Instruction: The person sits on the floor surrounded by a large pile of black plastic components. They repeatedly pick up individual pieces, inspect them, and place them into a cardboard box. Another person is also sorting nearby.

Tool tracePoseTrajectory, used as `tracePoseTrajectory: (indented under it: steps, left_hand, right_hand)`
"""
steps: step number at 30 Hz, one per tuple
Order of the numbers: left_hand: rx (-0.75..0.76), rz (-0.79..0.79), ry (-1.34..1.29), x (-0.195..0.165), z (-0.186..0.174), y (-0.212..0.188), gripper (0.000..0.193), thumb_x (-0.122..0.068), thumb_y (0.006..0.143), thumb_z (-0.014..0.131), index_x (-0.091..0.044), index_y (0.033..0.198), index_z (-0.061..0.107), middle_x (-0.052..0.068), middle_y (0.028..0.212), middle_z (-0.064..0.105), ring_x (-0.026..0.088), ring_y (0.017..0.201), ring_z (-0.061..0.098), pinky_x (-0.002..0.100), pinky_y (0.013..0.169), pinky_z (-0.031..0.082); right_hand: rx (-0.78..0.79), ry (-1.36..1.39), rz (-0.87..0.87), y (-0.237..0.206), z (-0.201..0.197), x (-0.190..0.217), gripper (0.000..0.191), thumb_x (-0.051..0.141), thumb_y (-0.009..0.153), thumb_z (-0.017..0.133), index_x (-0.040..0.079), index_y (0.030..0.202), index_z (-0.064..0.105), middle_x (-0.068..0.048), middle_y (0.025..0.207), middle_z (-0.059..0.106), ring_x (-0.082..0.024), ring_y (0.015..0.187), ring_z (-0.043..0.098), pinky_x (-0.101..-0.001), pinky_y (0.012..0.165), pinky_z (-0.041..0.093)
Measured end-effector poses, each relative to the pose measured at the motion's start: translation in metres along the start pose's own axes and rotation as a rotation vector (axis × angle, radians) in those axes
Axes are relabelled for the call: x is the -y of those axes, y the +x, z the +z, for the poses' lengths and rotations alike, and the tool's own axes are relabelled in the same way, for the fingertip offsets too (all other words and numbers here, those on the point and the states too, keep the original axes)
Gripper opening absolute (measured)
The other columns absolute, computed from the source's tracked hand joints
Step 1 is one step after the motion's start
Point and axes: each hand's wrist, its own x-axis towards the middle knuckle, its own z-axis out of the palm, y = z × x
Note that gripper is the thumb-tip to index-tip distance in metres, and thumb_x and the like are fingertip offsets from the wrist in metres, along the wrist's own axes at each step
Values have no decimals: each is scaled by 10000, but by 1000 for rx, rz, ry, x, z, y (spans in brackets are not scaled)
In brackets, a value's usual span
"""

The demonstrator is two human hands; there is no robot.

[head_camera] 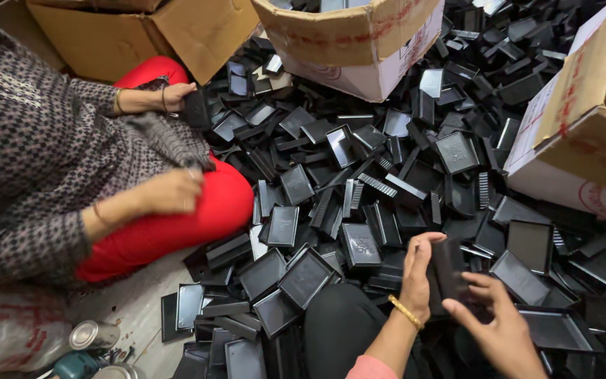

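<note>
2 hands are holding a black plastic case (449, 270) over a big heap of black case parts (387, 161).

The case is standing upright low and right of centre, above the heap. The left hand (419, 270) is curling closed around its left edge, and the right hand (499, 323) is pinching its lower right side with loosely bent fingers. 3 cardboard boxes (359, 42) are ringing the heap. At left, a co-worker in red trousers (177, 224) is sitting, one hand (173, 97) touching a black piece.

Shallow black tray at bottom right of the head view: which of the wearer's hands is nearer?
Right. The right hand hovers just left of the shallow black tray, nearly touching its rim. The left hand is farther left, gripping a black plastic piece.
</note>
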Motion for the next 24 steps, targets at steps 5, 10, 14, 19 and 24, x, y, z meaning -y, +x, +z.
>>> tracePoseTrajectory:
  steps: [5, 10, 14, 19, 24]
  left_hand:
    - [-96, 426, 583, 11, -7, -2, 395, -408, 1181, 470, -65, 1260, 649, 113, 1211, 638, 144, 1104, 610, 296, 969, 487]
    - [79, -90, -35, 17, -6, -3, 361, -429, 1086, 467, -137, 1257, 593, 80, 1156, 639, 117, 892, 586, 271, 779, 501]
    - [43, 342, 620, 7, -8, -1, 312, -328, 1117, 534, -37, 1173, 629, 136, 1144, 661, 241, 1031, 633, 358, 916, 496]
    - [-24, 463, 907, -9, -6, 3, 355, -268, 1035, 580, 5, 809, 600, 154, 733, 610, 304, 682, 624, 400, 630, 471]
    - [-236, 397, 846, -9, -13, 1, 401, -248, 1017, 506, -2, 703, 537, 150, 617, 575, 301, 573, 601, 419, 561, 433]
  right_hand:
    - [-36, -110, -49, -17, 5, 10, 641, 318, 702, 871, 139, 1288, 684, -140, 1169, 716, -228, 1105, 696, -382, 991, 505]
    - [39, 147, 58, -17, 10, -2, 627, 264, 734, 834, 107, 1315, 661, -119, 1153, 742, -190, 1120, 687, -374, 996, 501]
    - [280, 511, 334, 2, -13, -15, 526, 211, 816, 767, 50, 1304, 650, -135, 1145, 724, -204, 1066, 680, -395, 947, 508]
    - [429, 504, 293, 9, -39, -19, 482, 223, 855, 745, 52, 1290, 628, -107, 1103, 672, -147, 1002, 619, -321, 888, 483]
    - [-156, -5, -45, -33, 9, -1, 421, 198, 712, 872, 55, 1062, 687, -1, 835, 706, -94, 764, 633, -268, 730, 517]
